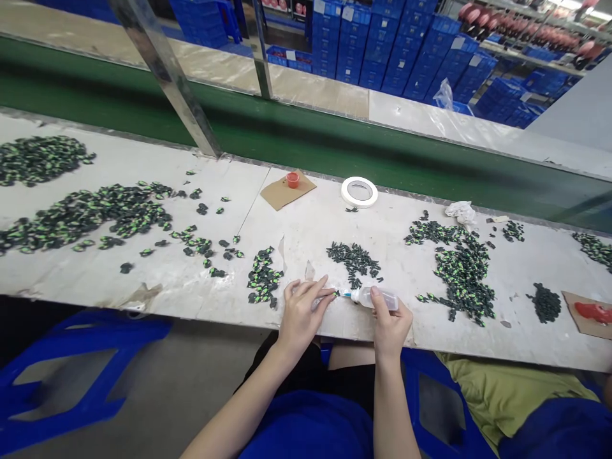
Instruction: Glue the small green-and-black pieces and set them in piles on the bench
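My right hand [393, 322] is closed around a clear plastic squeeze bottle [385, 299], lying nearly level with its blue-based needle tip pointing left. That tip meets a small black part [337, 294] pinched in the fingertips of my left hand [302, 309]; the part's exact shape is too small to make out. Just beyond both hands lies a heap of small black pieces [356, 260]. Left of my left hand sits a small pile of black-and-green parts [264, 277].
Larger black-and-green piles spread to the left [119, 207] and right [463, 271]. A roll of white tape [359, 192] and a red cup [292, 180] on cardboard [277, 194] stand farther back. A metal post [176, 89] rises at the table's back edge. Someone sits at the right.
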`<state>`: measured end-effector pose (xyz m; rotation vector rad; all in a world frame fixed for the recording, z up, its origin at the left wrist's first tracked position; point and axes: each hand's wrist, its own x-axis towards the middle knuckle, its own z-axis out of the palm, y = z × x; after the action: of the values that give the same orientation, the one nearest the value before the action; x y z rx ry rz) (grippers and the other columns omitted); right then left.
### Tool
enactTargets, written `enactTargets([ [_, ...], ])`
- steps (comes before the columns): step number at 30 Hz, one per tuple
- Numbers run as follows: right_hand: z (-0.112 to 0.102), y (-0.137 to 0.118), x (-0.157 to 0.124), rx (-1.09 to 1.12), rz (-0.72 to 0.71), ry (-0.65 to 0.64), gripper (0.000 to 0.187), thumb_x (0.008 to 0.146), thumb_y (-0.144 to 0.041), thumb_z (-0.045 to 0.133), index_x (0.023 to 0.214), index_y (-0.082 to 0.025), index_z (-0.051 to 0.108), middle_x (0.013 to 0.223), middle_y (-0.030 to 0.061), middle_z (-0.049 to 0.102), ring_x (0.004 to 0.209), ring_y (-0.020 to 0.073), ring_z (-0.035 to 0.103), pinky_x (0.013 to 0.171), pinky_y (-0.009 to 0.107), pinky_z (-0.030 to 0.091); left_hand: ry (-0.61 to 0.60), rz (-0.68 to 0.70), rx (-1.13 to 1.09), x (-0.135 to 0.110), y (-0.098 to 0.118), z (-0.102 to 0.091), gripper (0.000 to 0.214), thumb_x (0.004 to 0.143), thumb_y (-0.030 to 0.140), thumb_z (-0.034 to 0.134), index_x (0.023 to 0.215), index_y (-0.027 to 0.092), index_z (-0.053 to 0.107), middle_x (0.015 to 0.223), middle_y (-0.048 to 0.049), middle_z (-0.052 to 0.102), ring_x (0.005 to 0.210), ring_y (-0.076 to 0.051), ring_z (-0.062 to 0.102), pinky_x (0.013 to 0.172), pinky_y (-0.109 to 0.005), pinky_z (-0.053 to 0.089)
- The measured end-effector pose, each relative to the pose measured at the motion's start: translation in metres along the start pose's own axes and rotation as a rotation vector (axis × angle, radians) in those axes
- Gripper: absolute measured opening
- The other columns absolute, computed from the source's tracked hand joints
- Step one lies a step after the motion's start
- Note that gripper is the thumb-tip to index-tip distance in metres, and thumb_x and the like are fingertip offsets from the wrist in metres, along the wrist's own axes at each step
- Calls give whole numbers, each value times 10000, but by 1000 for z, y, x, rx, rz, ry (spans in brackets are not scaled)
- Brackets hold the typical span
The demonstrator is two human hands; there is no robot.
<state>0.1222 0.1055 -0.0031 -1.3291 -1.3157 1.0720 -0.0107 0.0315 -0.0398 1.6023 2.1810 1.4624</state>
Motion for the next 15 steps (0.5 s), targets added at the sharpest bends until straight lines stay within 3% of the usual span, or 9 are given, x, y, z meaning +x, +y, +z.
enactTargets([
  [15, 0, 7, 3, -23, 1, -58, 330, 673, -446, 717, 675, -117, 732, 550, 28, 632, 498, 149, 538, 471, 263, 440, 14, 11, -1, 2, 3, -1, 291, 871, 223, 610, 1162, 216, 591, 846, -26, 775, 838, -198, 691, 920, -439, 385],
])
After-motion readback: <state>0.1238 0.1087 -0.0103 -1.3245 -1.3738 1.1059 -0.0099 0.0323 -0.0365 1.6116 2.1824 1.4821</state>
